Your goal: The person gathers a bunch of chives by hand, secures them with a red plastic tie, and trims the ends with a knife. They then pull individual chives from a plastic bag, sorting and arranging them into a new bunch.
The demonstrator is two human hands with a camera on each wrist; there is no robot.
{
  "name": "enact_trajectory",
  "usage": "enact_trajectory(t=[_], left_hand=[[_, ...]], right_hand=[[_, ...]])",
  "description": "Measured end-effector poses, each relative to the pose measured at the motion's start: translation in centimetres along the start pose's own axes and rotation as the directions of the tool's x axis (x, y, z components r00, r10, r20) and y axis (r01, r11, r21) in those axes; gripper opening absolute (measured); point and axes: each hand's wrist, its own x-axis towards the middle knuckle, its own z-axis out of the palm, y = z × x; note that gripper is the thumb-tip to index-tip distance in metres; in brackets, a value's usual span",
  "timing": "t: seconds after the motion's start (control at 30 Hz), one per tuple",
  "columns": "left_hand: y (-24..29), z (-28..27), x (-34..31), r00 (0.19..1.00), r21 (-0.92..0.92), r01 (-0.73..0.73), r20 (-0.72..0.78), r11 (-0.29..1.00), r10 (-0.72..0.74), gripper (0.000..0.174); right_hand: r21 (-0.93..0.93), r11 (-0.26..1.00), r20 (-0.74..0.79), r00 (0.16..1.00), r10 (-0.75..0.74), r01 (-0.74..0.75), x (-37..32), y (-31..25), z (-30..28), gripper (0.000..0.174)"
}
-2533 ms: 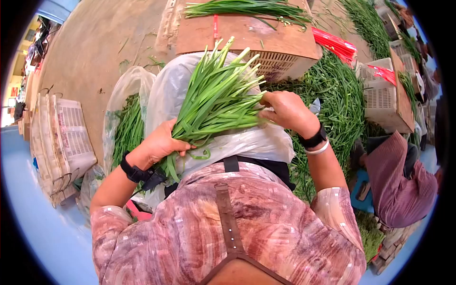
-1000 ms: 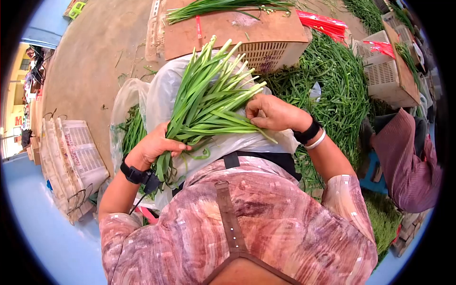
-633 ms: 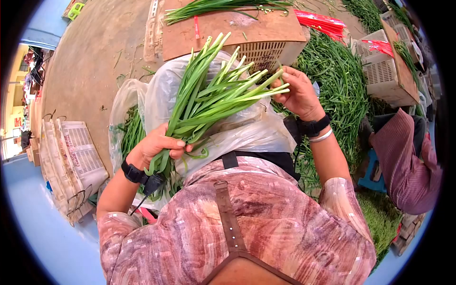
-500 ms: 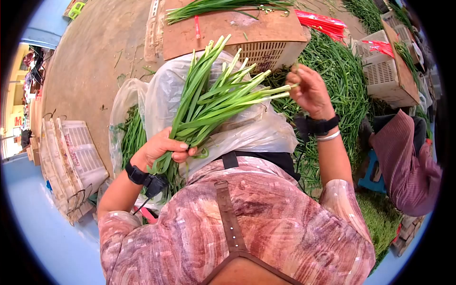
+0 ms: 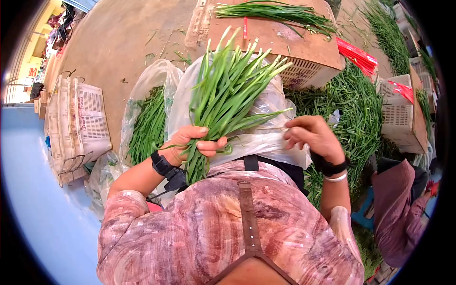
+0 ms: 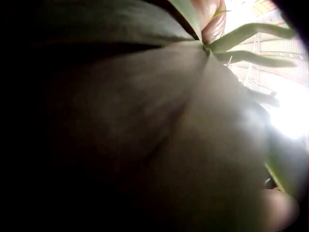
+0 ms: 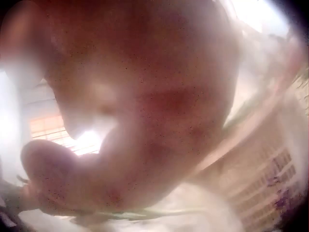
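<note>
Green stalks in a long bunch (image 5: 228,80) are clasped near their lower end by the curled fingers (image 5: 209,142) of the left hand (image 5: 194,145). The long axis runs from this fist up and away, tips fanning toward the crate (image 5: 308,66). The right hand (image 5: 313,137) lies just right of the bunch, over a plastic bag (image 5: 266,142), fingers curled; whether they pinch anything cannot be told. Only the head view shows this layout. The left wrist view shows a few leaves (image 6: 251,31), the right a blur.
</note>
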Motion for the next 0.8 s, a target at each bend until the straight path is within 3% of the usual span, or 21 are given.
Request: enact_trajectory(t=[0.07, 0.17, 0.27, 0.4, 0.57, 0.73, 0.8], left_hand=[[-0.3, 0.1, -0.1, 0.999, 0.066, -0.007, -0.052, 0.998, 0.011, 0.053], [-0.5, 0.3, -0.3, 0.983, 0.216, -0.015, -0.174, 0.976, 0.053, 0.057], [-0.2, 0.8, -0.3, 0.959, 0.327, 0.04, -0.279, 0.944, 0.056, 0.054], [-0.1, 0.8, -0.1, 0.957, 0.339, 0.028, -0.281, 0.94, 0.073, 0.044], [0.0, 0.4, -0.1, 0.967, 0.343, 0.037, -0.251, 0.939, 0.054, 0.044], [-0.4, 1.5, 0.3, 0.928, 0.524, 0.063, -0.344, 0.85, 0.143, 0.043], [-0.6, 1.5, 0.6, 0.917, 0.588, 0.068, -0.355, 0.806, 0.181, 0.043]], right_hand=[[0.014, 1.0, 0.081, 0.997, 0.017, -0.018, 1.4, -0.4, 1.9, 0.023], [-0.051, 0.985, 0.063, 0.984, -0.164, 0.167, 3.1, -0.2, 2.6, 0.018], [-0.034, 0.969, -0.004, 0.97, -0.244, 0.244, 3.7, -2.0, 1.8, 0.015], [-0.201, 0.957, -0.087, 0.969, -0.23, 0.209, 4.4, -3.3, 1.2, 0.013], [-0.211, 0.91, -0.159, 0.906, -0.391, 0.356, 5.4, -3.8, 0.7, 0.015], [-0.199, 0.887, -0.241, 0.857, -0.456, 0.416, 9.6, -8.4, 1.1, 0.022], [-0.292, 0.905, -0.304, 0.867, -0.394, 0.309, 12.6, -8.9, 1.8, 0.029]])
